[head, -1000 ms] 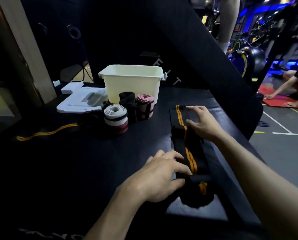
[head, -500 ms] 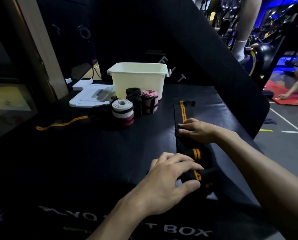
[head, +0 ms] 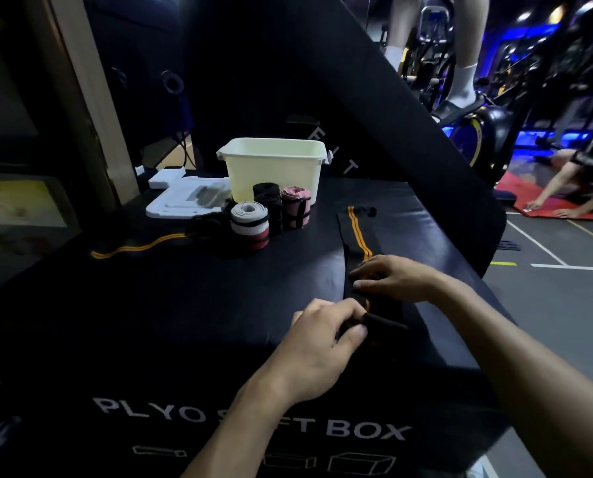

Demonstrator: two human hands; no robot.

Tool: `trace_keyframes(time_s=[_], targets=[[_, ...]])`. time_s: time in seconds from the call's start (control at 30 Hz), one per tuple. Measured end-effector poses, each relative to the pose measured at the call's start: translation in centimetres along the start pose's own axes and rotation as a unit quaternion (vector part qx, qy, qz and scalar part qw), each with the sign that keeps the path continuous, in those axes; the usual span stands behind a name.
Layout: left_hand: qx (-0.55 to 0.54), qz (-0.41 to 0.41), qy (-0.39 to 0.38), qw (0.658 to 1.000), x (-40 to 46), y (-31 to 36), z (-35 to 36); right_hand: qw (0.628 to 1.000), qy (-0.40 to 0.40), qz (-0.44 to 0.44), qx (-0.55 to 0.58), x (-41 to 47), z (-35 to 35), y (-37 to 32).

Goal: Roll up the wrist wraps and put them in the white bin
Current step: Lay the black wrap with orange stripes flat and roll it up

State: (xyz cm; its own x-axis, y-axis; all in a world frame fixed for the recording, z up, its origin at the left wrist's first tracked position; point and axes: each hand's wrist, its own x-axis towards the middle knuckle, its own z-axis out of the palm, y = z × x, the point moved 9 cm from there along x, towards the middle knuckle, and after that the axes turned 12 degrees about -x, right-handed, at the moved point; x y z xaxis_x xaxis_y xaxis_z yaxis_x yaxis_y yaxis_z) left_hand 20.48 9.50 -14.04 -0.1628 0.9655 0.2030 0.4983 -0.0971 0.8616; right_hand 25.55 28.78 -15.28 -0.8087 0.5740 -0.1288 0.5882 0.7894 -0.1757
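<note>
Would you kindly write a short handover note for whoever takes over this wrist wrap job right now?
Left hand: pinches the near end of the black wrap with orange stripes, where the roll starts.
Right hand: fingers rest on the same wrap a little farther along, holding it flat on the black plyo box.
Done: several rolled wraps stand in front of the white bin, among them a white and red roll, black rolls and a pink roll; none can be seen inside the bin.
Left: finish this roll; roll the second orange-striped wrap lying loose to the left; put all rolls in the bin.
</note>
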Motion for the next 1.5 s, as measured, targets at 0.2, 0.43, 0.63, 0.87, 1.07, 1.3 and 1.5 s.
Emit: trace_keyframes(time_s=[0.2, 0.43, 0.63, 0.87, 1.07, 1.3, 1.5], targets=[[0.029, -0.018, -0.008, 0.999, -0.8, -1.0, 0.2, 0.997, -0.012, 0.052, -0.058, -1.7, 2.1, -0.4], [-0.015, 0.003, -0.016, 1.000, -1.2, -1.2, 0.2, 0.988, 0.132, 0.065, -0.038, -3.3, 1.4, -0.7], [-0.028, 0.028, 0.020, 0.999, -0.6, -1.5, -0.3, 0.990, 0.138, 0.023, 0.009, -4.8, 0.0, -2.6], [-0.066, 0.074, 0.025, 0.995, -0.1, 0.3, -0.6, 0.997, 0.053, -0.034, 0.035, -6.7, 2.7, -2.8], [-0.105, 0.075, 0.040, 0.991, 0.9, 0.3, -1.7, 0.940, 0.214, -0.003, 0.267, -9.6, 2.1, -2.1], [-0.118, 0.064, 0.060, 0.989, 1.6, 0.1, -1.6, 0.897, 0.297, -0.021, 0.326, -13.5, 2.2, -4.2], [-0.070, 0.061, 0.060, 0.994, 1.6, 0.9, -0.9, 0.878, 0.354, 0.007, 0.322, -13.8, 2.2, -3.4]])
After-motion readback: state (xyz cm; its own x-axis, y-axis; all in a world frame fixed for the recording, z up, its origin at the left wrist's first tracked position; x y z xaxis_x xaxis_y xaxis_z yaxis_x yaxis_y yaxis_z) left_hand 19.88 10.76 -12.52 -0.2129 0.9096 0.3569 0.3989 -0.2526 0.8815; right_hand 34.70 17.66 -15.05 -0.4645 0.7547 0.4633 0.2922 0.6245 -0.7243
